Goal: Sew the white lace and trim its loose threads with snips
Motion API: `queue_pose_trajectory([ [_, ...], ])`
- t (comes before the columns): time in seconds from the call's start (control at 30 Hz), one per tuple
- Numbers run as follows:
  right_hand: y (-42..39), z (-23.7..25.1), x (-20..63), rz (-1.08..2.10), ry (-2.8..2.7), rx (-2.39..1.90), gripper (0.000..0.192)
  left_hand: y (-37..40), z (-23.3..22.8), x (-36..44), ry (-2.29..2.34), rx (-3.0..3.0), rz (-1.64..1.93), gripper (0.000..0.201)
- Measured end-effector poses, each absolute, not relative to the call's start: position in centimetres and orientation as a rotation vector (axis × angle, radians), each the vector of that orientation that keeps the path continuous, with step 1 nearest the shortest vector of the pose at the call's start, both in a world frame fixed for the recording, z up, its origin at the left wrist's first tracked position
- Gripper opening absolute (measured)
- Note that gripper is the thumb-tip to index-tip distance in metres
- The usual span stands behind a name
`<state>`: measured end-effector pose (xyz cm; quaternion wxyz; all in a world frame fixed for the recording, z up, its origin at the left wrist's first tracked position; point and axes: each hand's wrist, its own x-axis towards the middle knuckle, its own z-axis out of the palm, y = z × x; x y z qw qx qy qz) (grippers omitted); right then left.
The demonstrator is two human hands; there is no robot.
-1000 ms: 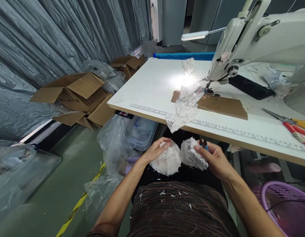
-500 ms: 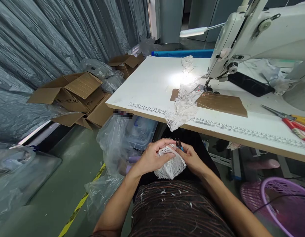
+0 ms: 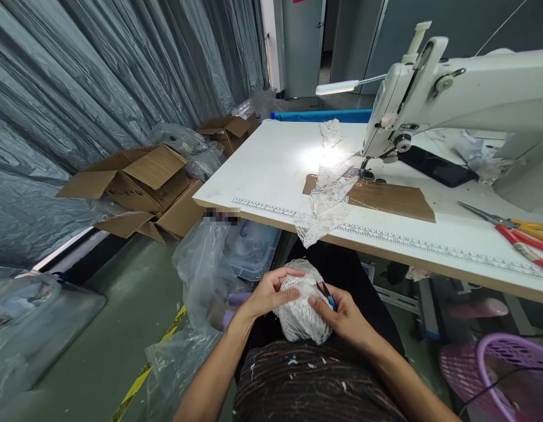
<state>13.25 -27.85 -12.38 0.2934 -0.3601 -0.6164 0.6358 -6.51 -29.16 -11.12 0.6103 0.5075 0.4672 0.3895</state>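
Over my lap, a piece of white lace fabric (image 3: pixel 304 319) is bunched between both hands. My left hand (image 3: pixel 267 296) is closed on its left side, thumb on top and fingers behind. My right hand (image 3: pixel 347 316) grips a small pair of thread snips (image 3: pixel 331 299) with blue handles and dark blades pointing up and left. Its thumb also presses on the lace's right side. Beyond them, a white lace strip (image 3: pixel 326 202) lies across the table, hanging slightly over its front edge and reaching near the needle of the sewing machine (image 3: pixel 383 120).
The white table (image 3: pixel 262 158) has a printed ruler along its front edge. Scissors with red and orange handles (image 3: pixel 517 231) lie at right, near a black phone-like slab (image 3: pixel 438 166). Cardboard boxes (image 3: pixel 152 181) stand left; a purple basket (image 3: pixel 480 363) sits on the floor at right.
The lace has been turned and spread, so more of it shows above and between my hands. My right hand has shifted slightly right and down with the snips. The view has tilted up.
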Motion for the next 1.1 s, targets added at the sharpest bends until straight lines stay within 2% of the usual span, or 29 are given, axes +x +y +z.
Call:
queue_pose_trajectory([
  [0.17, -27.8, -15.2, 14.8, 1.001, -1.991, -1.314, 0.037, -27.4, -10.6, -5.9, 1.449, 1.598, 1.037, 0.032],
  [0.27, -27.5, -15.1, 15.3, 0.849, -1.994, -1.312, 0.034, -26.1, -9.4, -4.4, 1.648, 1.695, 1.250, 0.024],
  [0.37, -26.9, -13.7, 15.2, 0.887, -1.931, -1.174, 0.027, -24.6, -8.3, -2.7, 1.773, 1.697, 1.353, 0.032],
  [0.5, -26.6, -11.4, 15.1, 0.936, -1.852, -1.044, 0.021, -23.4, -7.5, -1.7, 1.816, 1.756, 1.286, 0.018],
  [0.57, -26.8, -10.3, 15.2, 0.963, -1.801, -1.007, 0.021, -24.0, -7.0, -2.0, 1.788, 1.864, 1.298, 0.019],
  [0.7, -27.8, -8.5, 15.3, 1.059, -1.716, -0.991, 0.023, -28.1, -5.1, -3.9, 1.693, 2.239, 1.288, 0.013],
  [0.83, -29.0, -7.7, 14.7, 1.304, -1.757, -1.004, 0.036, -32.9, -3.7, -5.2, 1.342, 2.414, 1.026, 0.014],
  [0.97, -29.4, -8.4, 13.6, 1.607, -1.846, -0.942, 0.043, -35.0, -4.5, -4.1, 1.195, 2.426, 0.847, 0.012],
  [1.1, -29.1, -9.0, 13.7, 1.676, -1.763, -0.929, 0.041, -33.6, -5.9, -3.5, 1.080, 2.335, 0.916, 0.007],
])
